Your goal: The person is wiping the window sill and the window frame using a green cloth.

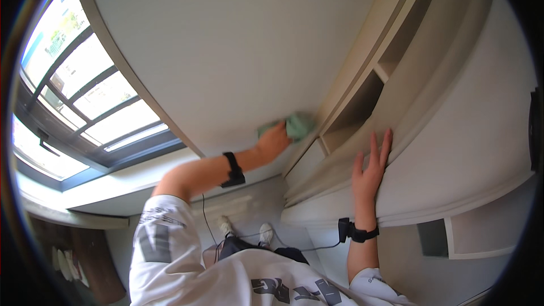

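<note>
Cloth [300,127], green and bunched, sits in the left hand [275,139], whose fingers curl around it at the pale panel [238,39], near the open shelf [382,72]; motion blur hides exact fingertip contact. The right hand [370,175] rests, fingers slightly spread, where rumpled beige fabric [413,88] meets a white padded surface [447,141]. Leftward stands a barred window [107,99].
</note>
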Action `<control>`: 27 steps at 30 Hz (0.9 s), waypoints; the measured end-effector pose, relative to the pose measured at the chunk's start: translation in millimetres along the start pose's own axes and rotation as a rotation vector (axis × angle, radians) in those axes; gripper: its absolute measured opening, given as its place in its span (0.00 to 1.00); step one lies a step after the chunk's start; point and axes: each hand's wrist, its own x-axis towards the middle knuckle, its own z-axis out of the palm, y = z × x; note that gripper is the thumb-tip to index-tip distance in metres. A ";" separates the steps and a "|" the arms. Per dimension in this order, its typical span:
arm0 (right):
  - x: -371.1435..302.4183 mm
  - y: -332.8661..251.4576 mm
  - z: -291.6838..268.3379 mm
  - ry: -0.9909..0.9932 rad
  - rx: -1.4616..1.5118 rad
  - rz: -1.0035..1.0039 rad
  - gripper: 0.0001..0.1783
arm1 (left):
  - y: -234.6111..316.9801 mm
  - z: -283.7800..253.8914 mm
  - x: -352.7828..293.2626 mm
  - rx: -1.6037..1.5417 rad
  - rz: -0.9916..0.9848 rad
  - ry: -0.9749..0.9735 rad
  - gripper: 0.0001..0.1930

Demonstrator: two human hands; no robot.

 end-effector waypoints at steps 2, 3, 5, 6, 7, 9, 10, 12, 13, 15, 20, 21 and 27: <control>2.0 -6.5 4.5 0.068 0.008 -0.022 0.30 | -37.4 -43.3 -10.8 -0.074 -0.139 0.203 0.19; 2.2 -9.8 5.6 0.054 0.019 -0.018 0.30 | -32.3 -37.7 -14.9 -0.079 -0.143 0.185 0.19; 4.7 -12.0 5.9 0.080 -0.003 -0.025 0.29 | -15.0 -7.2 -5.9 -0.040 -0.161 0.351 0.17; 4.3 -14.4 6.6 0.072 0.021 -0.029 0.29 | 5.5 27.9 -6.3 0.027 -0.074 0.174 0.17; 4.9 -14.5 6.2 0.053 0.014 -0.019 0.29 | 31.1 78.6 -8.9 0.083 0.014 0.136 0.15; 3.2 -4.6 8.3 0.049 0.015 -0.003 0.28 | 88.3 159.7 -13.6 0.238 0.188 0.043 0.12; 2.5 -2.2 11.7 0.060 -0.015 -0.053 0.27 | 98.3 183.6 -26.7 0.342 0.244 -0.035 0.11; 9.2 1.0 13.8 0.058 -0.044 -0.097 0.26 | 92.6 206.2 -48.5 0.156 0.159 -0.032 0.11; 9.9 -2.0 10.2 0.062 -0.048 -0.097 0.25 | 104.8 203.5 -73.6 -0.052 0.085 -0.024 0.11; 5.6 1.2 -3.3 0.043 -0.076 -0.064 0.25 | 77.5 155.9 -112.8 -0.043 0.158 -0.078 0.11; 13.8 -2.5 7.0 0.085 -0.046 -0.110 0.23 | 8.4 97.1 -300.7 -0.096 0.183 -0.200 0.16; 12.6 -4.8 6.8 0.090 -0.058 -0.131 0.22 | -5.4 73.5 -320.5 -0.094 0.165 -0.225 0.16; -5.1 -34.0 24.3 0.106 0.087 -0.165 0.20 | -47.8 -20.4 -358.7 -0.407 -0.965 0.165 0.21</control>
